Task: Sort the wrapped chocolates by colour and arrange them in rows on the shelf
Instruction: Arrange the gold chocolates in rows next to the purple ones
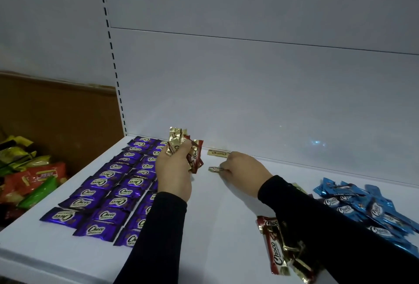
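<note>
Loose red-gold chocolates (280,247) wait by my sleeve; left hand (173,170) grips a spare bunch (184,147) as stock, right hand (243,169) pinches one chocolate (214,169) onto the shelf (215,220) to start its row

We see the left hand (174,171) gripping a bunch of red-gold chocolates (190,149), wrappers fanning above the fingers (181,147). Right hand (243,168) pinches one red-gold piece (214,169) flat on the white shelf (215,215), just left of its fingertips. One gold-edged piece (217,154) lies by the back wall, just beyond the rt fingers. Purple chocolates (106,193) in rows, left of the lt hand, some under its sleeve. Loose red-gold pile (278,249) under the rt forearm; blue pile (367,206) to its right. Mixed snack packs (29,170) far left, off the shelf.
</note>
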`<move>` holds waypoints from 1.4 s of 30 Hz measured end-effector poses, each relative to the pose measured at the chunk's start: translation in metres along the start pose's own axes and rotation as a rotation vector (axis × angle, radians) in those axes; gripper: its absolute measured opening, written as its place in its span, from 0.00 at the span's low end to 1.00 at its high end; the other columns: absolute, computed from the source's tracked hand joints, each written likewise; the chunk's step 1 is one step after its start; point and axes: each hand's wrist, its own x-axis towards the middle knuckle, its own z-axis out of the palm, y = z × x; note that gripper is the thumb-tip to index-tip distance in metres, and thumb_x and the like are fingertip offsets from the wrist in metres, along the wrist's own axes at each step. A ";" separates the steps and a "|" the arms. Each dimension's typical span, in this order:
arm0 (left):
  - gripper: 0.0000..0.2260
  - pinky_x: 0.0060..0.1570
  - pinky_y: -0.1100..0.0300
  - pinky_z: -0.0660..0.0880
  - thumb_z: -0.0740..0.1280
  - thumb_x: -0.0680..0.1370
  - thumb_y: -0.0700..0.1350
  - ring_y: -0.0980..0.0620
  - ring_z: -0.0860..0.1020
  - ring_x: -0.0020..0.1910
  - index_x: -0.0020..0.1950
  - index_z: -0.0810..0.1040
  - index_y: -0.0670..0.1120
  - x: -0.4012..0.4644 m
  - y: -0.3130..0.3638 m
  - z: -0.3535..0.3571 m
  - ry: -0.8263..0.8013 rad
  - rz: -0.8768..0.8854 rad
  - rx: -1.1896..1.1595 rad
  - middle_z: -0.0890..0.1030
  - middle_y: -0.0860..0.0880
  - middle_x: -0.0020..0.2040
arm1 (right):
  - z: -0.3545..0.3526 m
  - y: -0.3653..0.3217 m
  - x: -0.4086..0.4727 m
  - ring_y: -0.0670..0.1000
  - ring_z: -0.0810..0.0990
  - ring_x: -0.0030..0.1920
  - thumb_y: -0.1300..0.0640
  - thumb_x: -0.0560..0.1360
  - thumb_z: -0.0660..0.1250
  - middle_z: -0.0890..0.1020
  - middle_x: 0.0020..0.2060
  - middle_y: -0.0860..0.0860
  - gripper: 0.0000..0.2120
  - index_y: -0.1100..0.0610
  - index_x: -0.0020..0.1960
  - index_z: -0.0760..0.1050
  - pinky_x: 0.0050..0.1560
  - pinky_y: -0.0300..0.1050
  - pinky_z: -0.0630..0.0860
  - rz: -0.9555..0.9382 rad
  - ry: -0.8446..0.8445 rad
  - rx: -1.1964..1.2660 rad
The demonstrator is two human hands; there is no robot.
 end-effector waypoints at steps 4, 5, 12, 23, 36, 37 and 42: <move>0.03 0.41 0.54 0.77 0.72 0.77 0.43 0.48 0.84 0.44 0.47 0.80 0.51 -0.001 0.003 -0.001 0.013 -0.005 0.005 0.85 0.47 0.46 | -0.003 -0.001 -0.015 0.48 0.74 0.44 0.49 0.80 0.57 0.73 0.43 0.48 0.16 0.55 0.39 0.74 0.49 0.50 0.75 -0.022 0.031 0.125; 0.03 0.41 0.53 0.77 0.72 0.77 0.43 0.48 0.84 0.45 0.47 0.80 0.51 -0.001 0.003 0.000 0.012 -0.003 0.005 0.85 0.47 0.46 | -0.005 -0.001 -0.020 0.48 0.74 0.45 0.49 0.80 0.57 0.74 0.44 0.47 0.15 0.55 0.40 0.74 0.50 0.49 0.74 -0.043 0.046 0.138; 0.03 0.41 0.53 0.77 0.73 0.77 0.44 0.46 0.85 0.47 0.48 0.81 0.51 -0.001 0.003 0.000 0.016 0.004 0.015 0.86 0.46 0.46 | -0.005 -0.012 -0.026 0.52 0.69 0.58 0.41 0.81 0.52 0.71 0.56 0.48 0.15 0.50 0.49 0.70 0.61 0.50 0.67 -0.011 -0.147 0.085; 0.02 0.41 0.52 0.78 0.72 0.77 0.45 0.49 0.84 0.40 0.46 0.80 0.51 -0.006 0.008 0.001 0.028 -0.001 0.011 0.85 0.51 0.36 | 0.011 -0.011 0.009 0.58 0.65 0.66 0.36 0.79 0.45 0.70 0.64 0.55 0.30 0.56 0.64 0.71 0.58 0.51 0.65 -0.015 -0.143 -0.034; 0.06 0.43 0.53 0.78 0.72 0.78 0.44 0.50 0.82 0.42 0.43 0.78 0.52 -0.012 0.013 0.004 0.032 -0.003 0.012 0.83 0.50 0.41 | 0.007 -0.015 0.010 0.58 0.66 0.66 0.41 0.82 0.52 0.69 0.66 0.55 0.23 0.58 0.62 0.71 0.62 0.54 0.67 0.021 -0.134 -0.029; 0.06 0.44 0.52 0.78 0.72 0.78 0.44 0.50 0.82 0.42 0.43 0.77 0.52 -0.013 0.013 0.004 0.032 -0.006 0.013 0.83 0.50 0.41 | 0.008 -0.014 0.010 0.58 0.67 0.65 0.41 0.82 0.52 0.69 0.66 0.55 0.23 0.58 0.61 0.71 0.62 0.53 0.67 0.023 -0.131 -0.029; 0.05 0.44 0.51 0.78 0.72 0.77 0.45 0.48 0.83 0.44 0.44 0.78 0.52 -0.011 0.011 0.003 0.037 -0.018 0.025 0.84 0.48 0.42 | 0.009 -0.012 0.012 0.58 0.67 0.65 0.40 0.82 0.52 0.69 0.66 0.54 0.22 0.57 0.61 0.71 0.62 0.52 0.66 0.030 -0.109 -0.021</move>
